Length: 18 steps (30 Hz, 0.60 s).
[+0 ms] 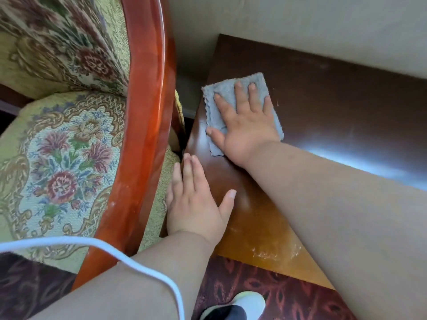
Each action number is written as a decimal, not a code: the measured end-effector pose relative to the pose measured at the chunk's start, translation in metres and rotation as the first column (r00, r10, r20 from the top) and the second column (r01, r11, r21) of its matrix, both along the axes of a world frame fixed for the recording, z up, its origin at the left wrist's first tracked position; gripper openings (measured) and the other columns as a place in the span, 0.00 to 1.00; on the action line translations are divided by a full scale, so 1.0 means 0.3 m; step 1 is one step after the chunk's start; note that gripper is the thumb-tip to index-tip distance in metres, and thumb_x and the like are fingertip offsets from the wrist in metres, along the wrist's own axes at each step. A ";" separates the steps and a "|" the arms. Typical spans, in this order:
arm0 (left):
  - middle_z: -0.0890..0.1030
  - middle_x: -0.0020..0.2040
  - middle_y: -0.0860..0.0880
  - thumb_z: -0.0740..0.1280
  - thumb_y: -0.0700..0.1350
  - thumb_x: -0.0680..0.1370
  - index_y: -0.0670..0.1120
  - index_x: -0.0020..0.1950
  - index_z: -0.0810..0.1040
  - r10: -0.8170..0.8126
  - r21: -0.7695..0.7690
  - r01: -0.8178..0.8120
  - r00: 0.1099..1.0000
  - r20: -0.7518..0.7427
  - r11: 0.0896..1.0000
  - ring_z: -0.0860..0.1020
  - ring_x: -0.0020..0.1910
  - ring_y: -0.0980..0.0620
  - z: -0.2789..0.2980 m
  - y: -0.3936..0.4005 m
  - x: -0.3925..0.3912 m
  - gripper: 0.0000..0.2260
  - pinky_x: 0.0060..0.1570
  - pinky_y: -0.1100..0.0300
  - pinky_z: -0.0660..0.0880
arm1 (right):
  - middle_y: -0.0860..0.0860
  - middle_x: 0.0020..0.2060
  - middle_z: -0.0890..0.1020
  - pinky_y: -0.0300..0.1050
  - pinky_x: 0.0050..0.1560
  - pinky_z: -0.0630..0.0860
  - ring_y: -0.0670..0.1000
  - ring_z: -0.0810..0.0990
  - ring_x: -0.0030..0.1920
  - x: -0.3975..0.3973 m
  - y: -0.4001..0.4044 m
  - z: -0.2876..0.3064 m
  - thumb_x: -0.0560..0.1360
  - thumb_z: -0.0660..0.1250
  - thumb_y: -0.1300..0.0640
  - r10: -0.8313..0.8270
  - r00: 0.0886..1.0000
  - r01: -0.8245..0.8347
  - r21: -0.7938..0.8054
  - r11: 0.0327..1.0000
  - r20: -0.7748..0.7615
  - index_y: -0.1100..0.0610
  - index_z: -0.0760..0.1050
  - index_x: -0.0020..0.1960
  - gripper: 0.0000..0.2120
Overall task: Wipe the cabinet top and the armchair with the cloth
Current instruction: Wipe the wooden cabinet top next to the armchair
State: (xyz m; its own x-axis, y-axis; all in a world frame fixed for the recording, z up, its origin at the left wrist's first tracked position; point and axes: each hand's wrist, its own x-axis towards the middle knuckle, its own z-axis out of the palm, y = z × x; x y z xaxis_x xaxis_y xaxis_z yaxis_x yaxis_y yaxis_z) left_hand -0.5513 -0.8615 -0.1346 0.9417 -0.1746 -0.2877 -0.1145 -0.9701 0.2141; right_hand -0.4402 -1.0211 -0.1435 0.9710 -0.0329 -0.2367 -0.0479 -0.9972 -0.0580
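A grey cloth (pixel 225 92) lies flat on the brown wooden cabinet top (pixel 323 107), near its far left corner. My right hand (pixel 247 125) presses flat on the cloth with fingers spread. My left hand (pixel 196 204) rests flat and empty on the cabinet's left edge, beside the armchair. The armchair (pixel 62 139) fills the left of the view, with floral upholstery and a glossy red-brown wooden arm frame (pixel 145 112). Dusty smears show on the near part of the cabinet top.
A beige wall (pixel 300 26) runs behind the cabinet. A white cable (pixel 115 248) hangs across my left forearm. Dark red patterned carpet (pixel 277 289) and a shoe (pixel 240 306) are below the cabinet's front edge.
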 end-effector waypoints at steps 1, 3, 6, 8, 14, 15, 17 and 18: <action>0.49 0.81 0.44 0.46 0.68 0.75 0.43 0.78 0.40 0.003 0.002 -0.003 1.000 0.002 1.000 0.48 0.79 0.44 0.001 0.000 0.002 0.41 0.74 0.47 0.51 | 0.55 0.80 0.46 0.65 0.73 0.41 0.61 0.42 0.77 -0.029 0.026 -0.005 0.73 0.43 0.30 0.055 0.998 -0.055 0.006 0.998 0.007 0.41 0.45 0.78 0.36; 0.50 0.81 0.43 0.45 0.66 0.76 0.42 0.78 0.41 0.014 -0.015 -0.014 1.000 0.018 1.000 0.49 0.78 0.44 0.003 0.001 0.016 0.39 0.74 0.46 0.52 | 0.55 0.80 0.48 0.64 0.73 0.40 0.61 0.42 0.77 -0.122 0.040 0.000 0.74 0.44 0.31 0.226 0.974 -0.227 0.030 0.974 0.015 0.41 0.46 0.77 0.34; 0.51 0.80 0.43 0.45 0.63 0.77 0.41 0.78 0.43 0.010 -0.042 -0.009 1.000 0.028 0.999 0.50 0.78 0.42 0.007 -0.003 0.006 0.37 0.73 0.46 0.52 | 0.54 0.79 0.49 0.63 0.74 0.41 0.60 0.43 0.78 -0.363 -0.032 0.022 0.76 0.46 0.33 0.369 0.928 -0.365 0.066 0.929 -0.050 0.42 0.49 0.78 0.32; 0.52 0.80 0.42 0.47 0.62 0.77 0.41 0.78 0.45 0.006 -0.041 -0.005 0.999 0.043 0.999 0.51 0.78 0.41 0.006 -0.003 0.000 0.36 0.73 0.44 0.53 | 0.54 0.78 0.50 0.63 0.74 0.43 0.60 0.47 0.77 -0.533 -0.113 0.045 0.79 0.49 0.37 0.410 0.907 -0.404 0.082 0.911 -0.097 0.44 0.53 0.77 0.29; 0.53 0.80 0.41 0.49 0.60 0.77 0.40 0.78 0.47 0.008 -0.032 -0.005 0.996 0.084 0.999 0.53 0.78 0.40 -0.001 -0.007 -0.004 0.36 0.72 0.42 0.56 | 0.63 0.72 0.67 0.69 0.70 0.60 0.66 0.61 0.74 -0.793 -0.429 0.108 0.81 0.51 0.50 0.006 0.993 0.012 0.154 0.988 -0.114 0.57 0.68 0.72 0.23; 0.54 0.80 0.41 0.49 0.60 0.78 0.40 0.78 0.48 0.007 -0.037 -0.004 0.996 0.093 0.999 0.53 0.78 0.40 -0.003 -0.007 -0.006 0.35 0.72 0.42 0.56 | 0.64 0.72 0.67 0.69 0.69 0.60 0.66 0.60 0.74 -0.847 -0.450 0.113 0.82 0.49 0.50 -0.069 0.990 0.089 0.172 0.981 -0.120 0.57 0.68 0.72 0.23; 0.54 0.80 0.41 0.50 0.59 0.78 0.42 0.78 0.50 0.003 -0.032 0.000 0.994 0.111 0.999 0.53 0.78 0.40 -0.010 -0.005 -0.006 0.33 0.72 0.42 0.56 | 0.63 0.74 0.64 0.67 0.72 0.57 0.63 0.57 0.75 -0.954 -0.430 0.113 0.82 0.46 0.47 -0.189 0.974 0.209 0.176 0.962 -0.123 0.57 0.66 0.73 0.25; 0.54 0.80 0.41 0.50 0.59 0.78 0.43 0.78 0.51 0.000 -0.024 0.002 0.993 0.118 1.000 0.53 0.77 0.40 -0.014 -0.004 -0.004 0.32 0.72 0.42 0.56 | 0.63 0.75 0.62 0.64 0.73 0.54 0.62 0.55 0.76 -0.995 -0.387 0.110 0.82 0.45 0.47 -0.245 0.962 0.263 0.159 0.952 -0.125 0.56 0.64 0.75 0.26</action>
State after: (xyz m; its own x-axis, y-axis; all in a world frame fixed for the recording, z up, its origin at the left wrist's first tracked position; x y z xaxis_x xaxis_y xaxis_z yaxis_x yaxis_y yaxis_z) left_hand -0.5525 -0.8626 -0.1389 0.9686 -0.1810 -0.1706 -0.1412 -0.9647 0.2221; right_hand -0.7387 -1.1373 -0.1106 0.9061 -0.2248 -0.3584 -0.3126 -0.9266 -0.2092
